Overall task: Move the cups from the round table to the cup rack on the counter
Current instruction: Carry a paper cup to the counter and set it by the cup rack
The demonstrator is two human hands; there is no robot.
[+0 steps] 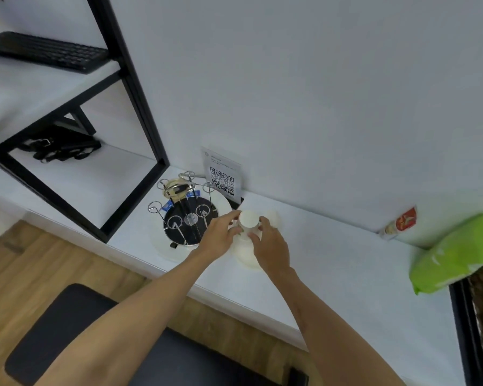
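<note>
A white cup [248,220] is held upside down, bottom up, just right of the cup rack [188,218]. My left hand [221,235] grips it from the left and my right hand [267,245] from the right. The rack is a round black base with several thin metal prongs ending in rings, standing on a white round tray [226,203] on the white counter [332,263]. A second white cup [273,217] shows just behind my right hand. Another white cup-like shape [246,257] lies below my hands, partly hidden.
A QR-code sign [222,176] stands against the wall behind the rack. A black-framed shelf [140,112] with a keyboard [48,51] is at the left. A small red-and-white carton [399,222] and a green bag [457,252] are at the right. A black stool [67,324] is below.
</note>
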